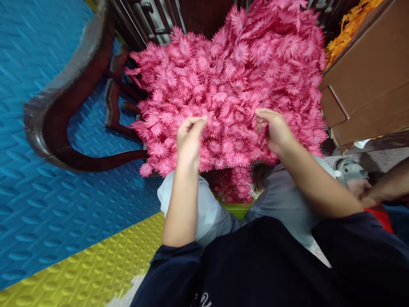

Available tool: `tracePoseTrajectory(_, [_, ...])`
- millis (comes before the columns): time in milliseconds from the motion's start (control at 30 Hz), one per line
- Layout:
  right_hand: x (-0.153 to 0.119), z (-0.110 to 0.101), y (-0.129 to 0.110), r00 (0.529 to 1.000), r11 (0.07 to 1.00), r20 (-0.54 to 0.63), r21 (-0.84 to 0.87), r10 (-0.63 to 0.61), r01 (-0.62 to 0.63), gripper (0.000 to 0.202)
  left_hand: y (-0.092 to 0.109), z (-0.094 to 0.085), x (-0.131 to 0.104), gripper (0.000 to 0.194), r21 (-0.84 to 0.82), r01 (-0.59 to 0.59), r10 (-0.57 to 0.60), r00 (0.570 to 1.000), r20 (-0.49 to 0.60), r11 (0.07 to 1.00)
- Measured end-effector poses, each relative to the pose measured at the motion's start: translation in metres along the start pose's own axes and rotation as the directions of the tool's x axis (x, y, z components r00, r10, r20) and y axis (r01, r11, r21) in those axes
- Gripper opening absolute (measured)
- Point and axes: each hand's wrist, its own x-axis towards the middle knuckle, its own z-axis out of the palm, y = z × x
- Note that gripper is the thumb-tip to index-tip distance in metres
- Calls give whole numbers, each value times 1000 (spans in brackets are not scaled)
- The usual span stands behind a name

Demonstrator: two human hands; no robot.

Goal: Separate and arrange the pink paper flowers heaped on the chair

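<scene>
A thick spread of pink artificial flower heads (220,85) with thin pointed petals lies in front of me. Over its near left part is my left hand (189,138), thumb and forefinger pinched together. Anything between those fingertips is too small to make out. My right hand (275,131) hovers above the near right part of the flowers, its fingers curled in and the thumb side facing inward. Whether a thin piece sits in its grip is hidden. A gap separates the two hands, with flower heads visible between them.
A dark curved wooden armrest (47,115) stands at the left over a blue textured mat (19,204) and a yellow mat (96,260). A cardboard box (370,76) with orange strands (349,27) is at right. Another person's arm (391,183) reaches in at the right edge.
</scene>
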Motion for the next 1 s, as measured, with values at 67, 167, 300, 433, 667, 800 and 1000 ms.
tracePoseTrajectory(67, [-9,14,3,999,997,9,68,41,-42,11,-1,9,-7,28,-2,2,-2,998,58,1000])
tracePoseTrajectory(167, [-21,31,7,990,991,89,70,106,-112,8,-2,19,-15,25,32,19,-21,997,79,999])
tracePoseTrajectory(300, [-23,36,11,982,990,157,76,102,-115,11,-5,21,-17,19,50,26,-32,993,113,998])
tracePoseTrajectory(433, [-20,34,12,981,991,185,102,61,-81,14,-10,23,-19,16,110,-41,20,983,183,993])
tracePoseTrajectory(667, [-22,36,11,971,997,238,78,-1,-18,23,-11,26,-22,19,175,-81,38,972,233,981])
tracePoseTrajectory(800, [-24,35,6,960,999,280,48,-33,20,39,-14,25,-20,18,153,-108,76,977,201,982])
tracePoseTrajectory(1000, [-27,34,3,965,998,262,61,-26,10,39,-15,25,-21,21,129,-92,65,979,195,987])
